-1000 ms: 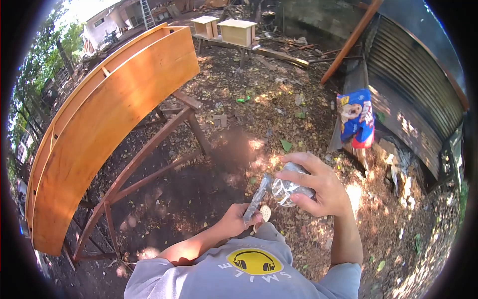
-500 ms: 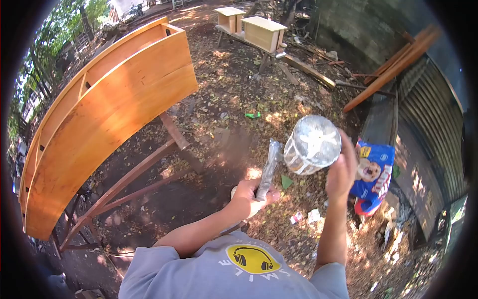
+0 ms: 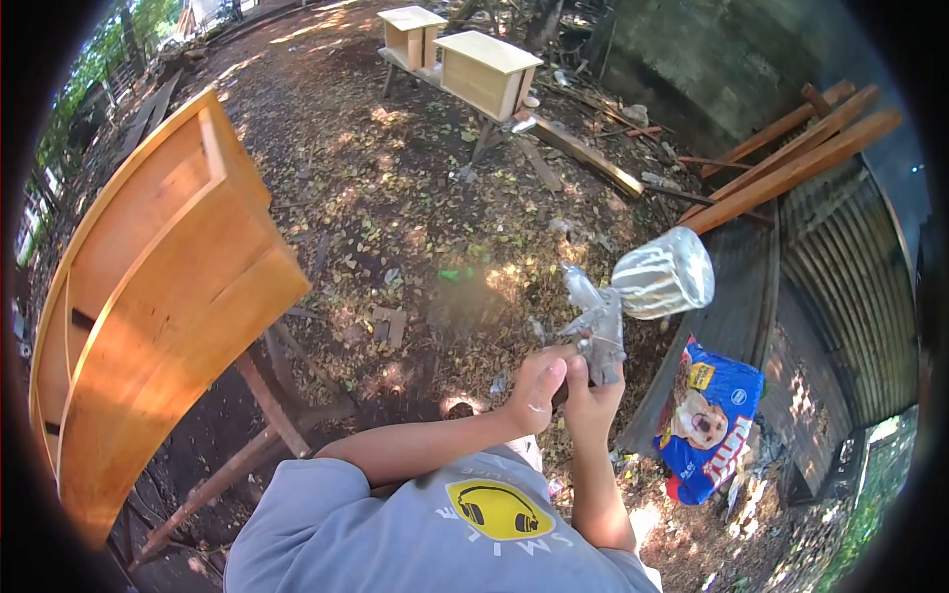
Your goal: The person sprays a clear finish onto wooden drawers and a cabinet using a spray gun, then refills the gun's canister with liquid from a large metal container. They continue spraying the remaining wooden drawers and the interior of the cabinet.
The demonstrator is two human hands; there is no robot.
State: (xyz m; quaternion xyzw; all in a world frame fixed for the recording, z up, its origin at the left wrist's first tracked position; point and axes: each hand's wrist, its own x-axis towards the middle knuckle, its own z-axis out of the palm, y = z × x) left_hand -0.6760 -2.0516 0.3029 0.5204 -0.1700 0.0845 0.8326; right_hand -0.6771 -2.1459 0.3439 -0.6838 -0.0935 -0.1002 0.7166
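A grey spray gun (image 3: 599,331) with a paint-streaked metal cup (image 3: 664,274) points away from me, the cup tilted to the right. My right hand (image 3: 593,400) is wrapped round the gun's lower end. Against it, my left hand (image 3: 541,393) is closed at the gun's base, thumb up; what its fingers hold is hidden. To the left, a long varnished wooden furniture piece (image 3: 188,287) rests on a wooden stand (image 3: 269,395).
Two pale wooden cabinets (image 3: 484,74) stand on a bench at the back. Orange-brown boards (image 3: 791,168) lean at the right beside corrugated metal sheets (image 3: 840,267). A blue dog-food bag (image 3: 707,425) lies on the leafy ground, right of my hands.
My right hand has moved from the cup down to the gun. The gun and cup have shifted right, and the cup has tipped sideways. The view has turned, moving the varnished piece left.
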